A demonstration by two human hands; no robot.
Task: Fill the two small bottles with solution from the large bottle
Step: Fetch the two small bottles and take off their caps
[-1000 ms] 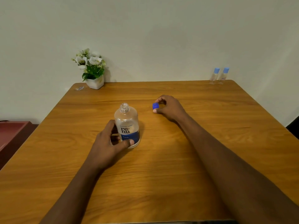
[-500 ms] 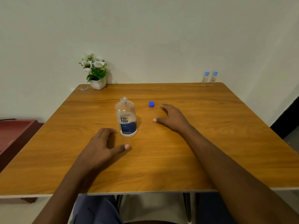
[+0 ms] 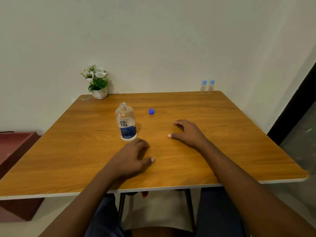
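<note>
The large clear bottle (image 3: 126, 123) with a blue label stands upright and uncapped near the middle of the wooden table (image 3: 222, 134). Its blue cap (image 3: 151, 111) lies on the table to the right of it. Two small bottles (image 3: 207, 86) with light blue caps stand side by side at the far right corner. My left hand (image 3: 132, 157) rests on the table just in front of the large bottle, empty, fingers loosely apart. My right hand (image 3: 187, 132) lies open on the table, nearer to me than the cap, holding nothing.
A small white pot of white flowers (image 3: 97, 82) stands at the far left corner, with a small wrapper-like scrap (image 3: 85, 99) beside it. A dark red box (image 3: 15, 147) sits left of the table. A wall runs behind the table.
My left hand let go of the large bottle and drew back. My right hand set the blue cap down and pulled towards me. The view has moved back from the table.
</note>
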